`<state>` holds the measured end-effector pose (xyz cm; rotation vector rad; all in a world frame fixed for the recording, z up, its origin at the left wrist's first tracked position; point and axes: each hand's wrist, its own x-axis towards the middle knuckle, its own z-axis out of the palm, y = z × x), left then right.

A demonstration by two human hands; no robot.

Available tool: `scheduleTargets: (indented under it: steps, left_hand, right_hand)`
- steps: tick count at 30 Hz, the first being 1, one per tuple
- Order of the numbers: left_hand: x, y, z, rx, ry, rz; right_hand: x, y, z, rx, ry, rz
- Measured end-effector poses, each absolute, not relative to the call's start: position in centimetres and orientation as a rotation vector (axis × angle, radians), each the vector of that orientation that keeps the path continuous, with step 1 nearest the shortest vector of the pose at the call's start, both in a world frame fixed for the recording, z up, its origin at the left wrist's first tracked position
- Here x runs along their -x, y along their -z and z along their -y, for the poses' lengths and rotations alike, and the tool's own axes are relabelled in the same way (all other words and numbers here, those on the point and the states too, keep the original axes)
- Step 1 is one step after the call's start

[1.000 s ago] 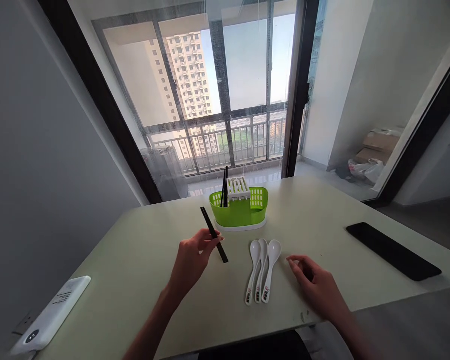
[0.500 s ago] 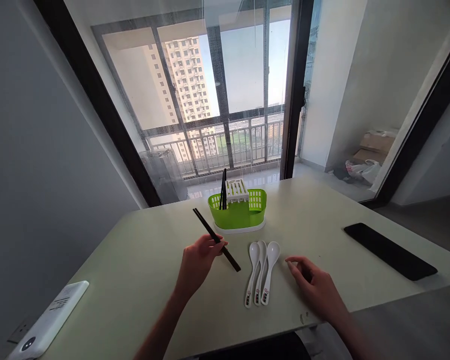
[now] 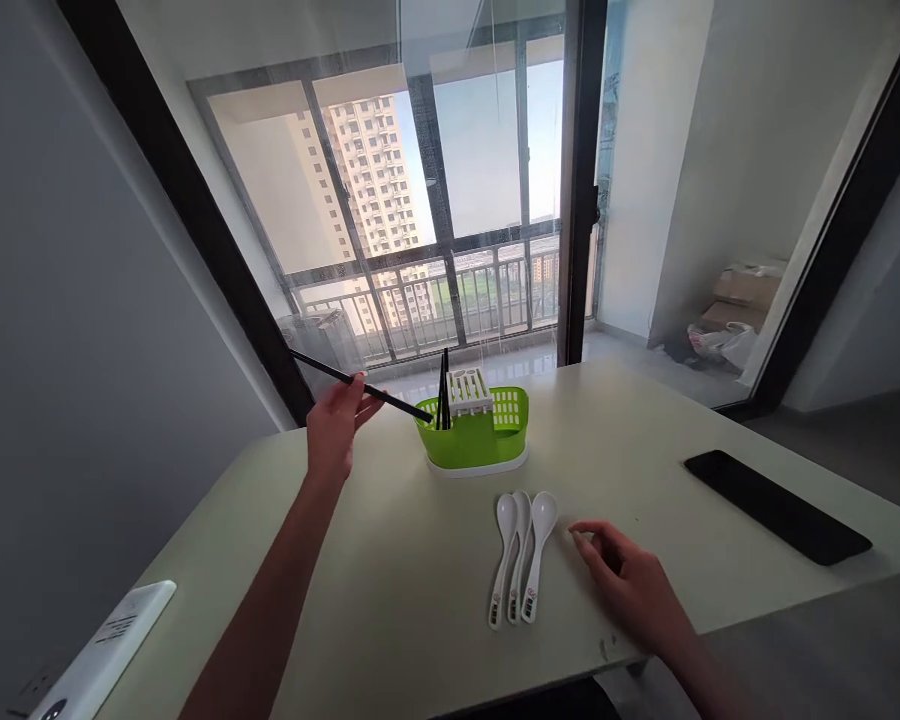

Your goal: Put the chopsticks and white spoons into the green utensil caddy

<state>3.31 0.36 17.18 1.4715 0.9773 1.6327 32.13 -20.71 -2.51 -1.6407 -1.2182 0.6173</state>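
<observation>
- The left hand (image 3: 331, 425) is clamped on slim black chopsticks (image 3: 399, 402), pinched between thumb and fingers; they lie so close together that their number is hard to tell.
- These chopsticks slope down towards the left end of a bright green plastic basket (image 3: 469, 447) with pierced sides and a white base. Their lower tips are at its rim; whether they touch it, I cannot tell.
- The basket stands near the far edge of the pale, smooth counter (image 3: 390, 590). A white slatted plastic rack (image 3: 470, 390) sits across its middle, and more black chopsticks (image 3: 444, 392) stand almost upright in the left compartment.
- The right hand (image 3: 637, 585) is near the counter's near edge, loosely curled, thumb and forefinger tips close, with nothing visible in its grasp.
- Just beside it, three glossy white spoons (image 3: 544, 510) lie side by side, bowls towards the far edge, marked handles towards the near edge.
- The step in hand, as I judge it, is holding the chopsticks at the basket's rim. They are nearer flat than upright, so any lowering there would call for a steeper tilt and room beside the standing ones.
- A long, flat black object (image 3: 776, 507) lies towards the right edge; a white slab-shaped object (image 3: 112, 640) is at the left edge.
</observation>
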Motion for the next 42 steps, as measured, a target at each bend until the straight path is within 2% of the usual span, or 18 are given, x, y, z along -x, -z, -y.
scheduleTargets:
  steps: [4,8,25,35,42]
  left_hand:
    - [-4.6,-17.4,-4.7,-1.603,-1.629,-0.955]
    - [-5.9,-15.9,-7.2,-1.896,-1.482,-1.181]
    - [-7.9,-11.6,-10.5,-2.284,-1.022,-1.404]
    - [-7.3,-10.1,-11.8,-1.988,-1.061,-1.357]
    - [-5.1,-7.6,-11.0,-1.625,-1.414,-1.498]
  right_hand:
    - [-32.0,2.7,20.6,1.629,-0.629,1.216]
    - [-32.1,2.9,20.4,1.606,-0.645,1.215]
    - [-32.0,2.6,20.6,1.610,-0.686,1.205]
    - [-32.0,2.4,20.6,1.616,-0.689,1.203]
    - [-31.9,2.2,20.8,1.614,-0.699,1.203]
